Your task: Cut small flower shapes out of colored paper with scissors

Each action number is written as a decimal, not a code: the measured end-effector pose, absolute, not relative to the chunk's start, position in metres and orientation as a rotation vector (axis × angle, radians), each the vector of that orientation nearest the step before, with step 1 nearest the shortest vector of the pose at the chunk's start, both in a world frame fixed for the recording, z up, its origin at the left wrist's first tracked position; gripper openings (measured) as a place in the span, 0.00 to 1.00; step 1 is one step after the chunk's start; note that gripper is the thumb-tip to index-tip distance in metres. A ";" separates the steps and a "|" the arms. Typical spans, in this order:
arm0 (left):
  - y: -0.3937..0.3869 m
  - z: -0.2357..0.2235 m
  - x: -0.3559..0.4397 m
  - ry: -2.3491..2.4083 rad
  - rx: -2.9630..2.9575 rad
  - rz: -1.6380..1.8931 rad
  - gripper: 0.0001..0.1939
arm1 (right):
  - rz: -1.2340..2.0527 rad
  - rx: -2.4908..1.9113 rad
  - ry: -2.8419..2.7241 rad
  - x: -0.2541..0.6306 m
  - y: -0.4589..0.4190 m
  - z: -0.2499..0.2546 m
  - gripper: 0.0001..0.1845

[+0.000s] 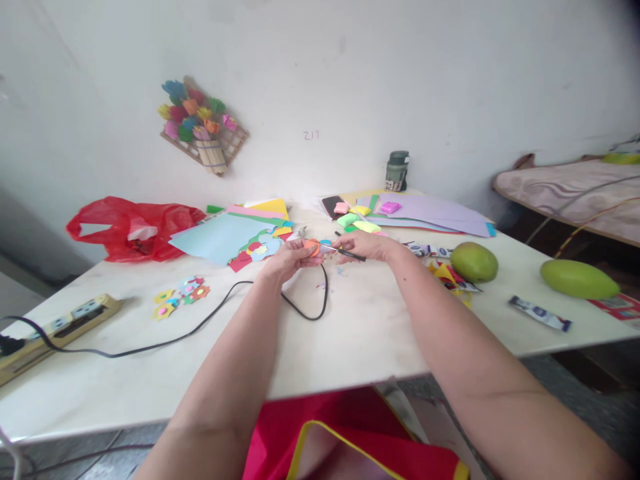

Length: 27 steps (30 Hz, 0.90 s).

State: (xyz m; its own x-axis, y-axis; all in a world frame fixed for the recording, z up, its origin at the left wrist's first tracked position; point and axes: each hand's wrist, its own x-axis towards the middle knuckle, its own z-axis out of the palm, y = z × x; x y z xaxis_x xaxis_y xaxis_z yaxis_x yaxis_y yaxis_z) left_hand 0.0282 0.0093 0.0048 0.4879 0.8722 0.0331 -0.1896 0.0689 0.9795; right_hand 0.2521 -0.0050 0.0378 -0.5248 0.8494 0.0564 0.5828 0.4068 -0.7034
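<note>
Over the middle of the white table, my left hand (pixel 293 259) pinches a small orange paper piece (pixel 312 247). My right hand (pixel 373 245) grips dark-handled scissors (pixel 350 254), whose blades point left and reach the orange paper. A bit of blue (pixel 326 244) shows just behind the blades; I cannot tell what it belongs to. Paper cutouts (pixel 260 249) in several colours lie beyond my left hand, by a light blue sheet (pixel 220 237). Finished-looking small paper flowers (pixel 187 293) rest farther left. Soft coloured packets (pixel 355 217) sit behind my right hand.
A black cord (pixel 200 327) runs from the power strip (pixel 60 333) across the table under my arms. A red plastic bag (pixel 135 227) is at the back left. Rightward are two green fruits, one a mango (pixel 474 261), and a tube (pixel 540 313). A dark green bottle (pixel 397 171) stands behind.
</note>
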 end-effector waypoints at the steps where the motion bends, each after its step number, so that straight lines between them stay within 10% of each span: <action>1: 0.009 0.005 0.028 0.700 1.243 0.908 0.14 | 0.915 -1.231 -2.251 0.252 -0.005 0.038 0.20; 27: 0.009 0.007 0.028 0.699 1.257 0.903 0.10 | 1.065 -1.205 -2.152 0.251 -0.010 0.040 0.17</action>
State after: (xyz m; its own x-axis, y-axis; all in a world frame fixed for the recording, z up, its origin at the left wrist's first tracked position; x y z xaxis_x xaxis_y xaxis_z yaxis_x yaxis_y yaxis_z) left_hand 0.0283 0.0090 0.0072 0.4906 0.8707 0.0353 -0.1845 0.0642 0.9807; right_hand 0.2507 -0.0095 0.0398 -0.5159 0.8565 0.0146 0.5080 0.3196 -0.7999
